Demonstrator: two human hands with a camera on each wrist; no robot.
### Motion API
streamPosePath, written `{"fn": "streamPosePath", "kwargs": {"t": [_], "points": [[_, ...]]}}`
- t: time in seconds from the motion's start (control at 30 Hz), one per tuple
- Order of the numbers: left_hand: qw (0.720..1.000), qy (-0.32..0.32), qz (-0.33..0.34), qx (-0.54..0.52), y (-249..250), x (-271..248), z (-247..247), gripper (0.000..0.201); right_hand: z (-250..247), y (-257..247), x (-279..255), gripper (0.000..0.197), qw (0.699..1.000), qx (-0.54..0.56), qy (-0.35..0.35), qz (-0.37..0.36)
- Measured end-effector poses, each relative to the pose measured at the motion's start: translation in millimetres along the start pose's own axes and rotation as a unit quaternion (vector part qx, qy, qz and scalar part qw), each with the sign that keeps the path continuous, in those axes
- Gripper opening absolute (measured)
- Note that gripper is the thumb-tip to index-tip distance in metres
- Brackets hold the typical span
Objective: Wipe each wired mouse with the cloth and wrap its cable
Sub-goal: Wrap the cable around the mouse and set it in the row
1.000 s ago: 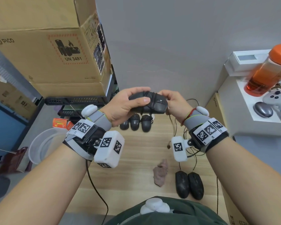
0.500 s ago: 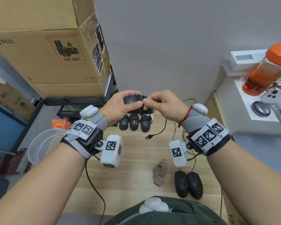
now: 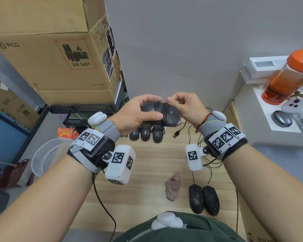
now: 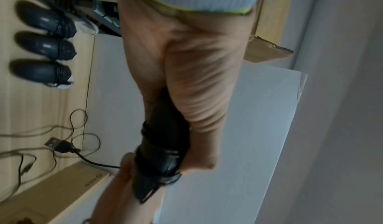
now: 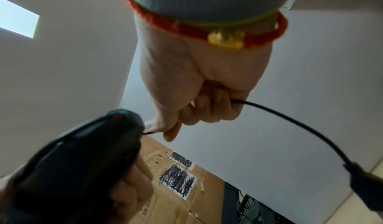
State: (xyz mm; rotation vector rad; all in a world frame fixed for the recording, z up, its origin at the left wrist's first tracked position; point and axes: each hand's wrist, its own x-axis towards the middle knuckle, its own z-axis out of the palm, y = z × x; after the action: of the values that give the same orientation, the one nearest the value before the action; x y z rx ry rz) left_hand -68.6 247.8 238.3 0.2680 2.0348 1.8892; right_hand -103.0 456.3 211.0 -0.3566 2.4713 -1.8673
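Head view, mouse: I see the black mouse (image 3: 160, 114) at frame centre, lifted above the counter (image 3: 147, 165), long axis running left to right between my hands.
Head view, hands: left hand (image 3: 138, 114) wraps the mouse body; right hand (image 3: 186, 106) pinches the cable (image 3: 184, 125) just at the mouse's right end, so it is nearer the free end. The USB plug (image 3: 176, 133) dangles below.
Head view, rest: three wrapped mice (image 3: 146, 134) behind, two unwrapped mice (image 3: 204, 199) lower right, cloth (image 3: 172, 186) beside them.
Left wrist view: coils cross the mouse; my fingertips are hidden behind it.
Right wrist view: fingers curled on the cable; I cannot tell how the coils lie, the picture being blurred.
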Motion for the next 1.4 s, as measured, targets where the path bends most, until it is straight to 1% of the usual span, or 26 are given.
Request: {"fn": "streamPosePath", "kwargs": {"t": [0.03, 0.1, 0.17, 0.2, 0.23, 0.33, 0.4, 0.43, 0.53, 0.63, 0.7, 0.77, 0.87, 0.9, 0.97, 1.03, 1.1, 1.17, 1.23, 1.27, 1.33, 1.4], "points": [[0.998, 0.024, 0.006, -0.058, 2, 1, 2, 0.054, 0, 5, -1, 0.022, 1.000, -0.009, 0.006, 0.009], [0.987, 0.056, 0.018, -0.148, 6, 4, 5, 0.050, 6, 8, -8, 0.029, 0.999, -0.044, -0.020, 0.018], [0.981, 0.083, 0.025, -0.171, 8, 9, 6, 0.049, 19, 7, -17, 0.022, 0.994, -0.077, -0.073, 0.008], [0.982, 0.100, 0.030, -0.157, 6, 11, 5, 0.049, 27, 8, -20, 0.017, 0.992, -0.085, -0.093, -0.004], [0.984, 0.117, 0.034, -0.132, 4, 14, 5, 0.049, 33, 8, -22, 0.017, 0.990, -0.095, -0.106, -0.011], [0.986, 0.159, 0.040, -0.009, -7, 17, -2, 0.047, 36, 1, -23, 0.019, 0.982, -0.144, -0.120, -0.001], [0.981, 0.173, 0.045, 0.078, -13, 16, -10, 0.045, 28, -8, -24, 0.020, 0.979, -0.158, -0.126, 0.001], [0.979, 0.166, 0.042, 0.108, -15, 16, -14, 0.045, 23, -12, -25, 0.021, 0.978, -0.163, -0.129, 0.001], [0.977, 0.105, 0.030, 0.184, -17, 14, -17, 0.043, 14, -19, -22, 0.023, 0.976, -0.170, -0.137, -0.014], [0.972, 0.059, 0.023, 0.228, -15, 12, -17, 0.036, 9, -19, -16, 0.023, 0.983, -0.133, -0.123, -0.026], [0.978, 0.029, 0.014, 0.204, -13, 9, -16, 0.033, 6, -16, -11, 0.020, 0.989, -0.102, -0.100, -0.027], [0.987, 0.000, -0.001, 0.163, -14, 6, -16, 0.034, 7, -14, -8, 0.017, 0.994, -0.067, -0.076, -0.030], [0.990, -0.041, -0.023, 0.131, -13, 5, -10, 0.047, 13, -6, -6, 0.021, 0.998, -0.013, -0.048, -0.023], [0.990, -0.041, -0.027, 0.133, -13, 6, -8, 0.052, 15, -4, -6, 0.023, 0.999, -0.004, -0.038, -0.019], [0.990, -0.012, -0.021, 0.139, -17, 6, -4, 0.060, 19, 1, -7, 0.028, 1.000, 0.004, -0.013, 0.004], [0.991, 0.023, -0.015, 0.134, -19, 6, -2, 0.069, 24, 4, -8, 0.030, 0.998, 0.029, -0.006, 0.053], [0.989, 0.038, -0.009, 0.141, -21, 6, 0, 0.076, 29, 7, -10, 0.029, 0.993, 0.054, -0.010, 0.100], [0.980, 0.045, -0.024, 0.193, -24, 8, 3, 0.080, 30, 11, -10, 0.029, 0.993, 0.062, 0.004, 0.104], [0.964, 0.034, -0.077, 0.253, -24, 10, 8, 0.083, 30, 12, -10, 0.030, 0.994, 0.053, 0.032, 0.087], [0.952, 0.015, -0.103, 0.288, -22, 10, 11, 0.085, 31, 12, -9, 0.030, 0.995, 0.036, 0.039, 0.079], [0.914, -0.032, -0.112, 0.389, -17, 10, 15, 0.081, 34, 13, -7, 0.030, 0.996, -0.009, 0.036, 0.076], [0.880, -0.055, -0.094, 0.462, -13, 11, 17, 0.067, 38, 13, -8, 0.029, 0.996, -0.033, 0.029, 0.074]]}}
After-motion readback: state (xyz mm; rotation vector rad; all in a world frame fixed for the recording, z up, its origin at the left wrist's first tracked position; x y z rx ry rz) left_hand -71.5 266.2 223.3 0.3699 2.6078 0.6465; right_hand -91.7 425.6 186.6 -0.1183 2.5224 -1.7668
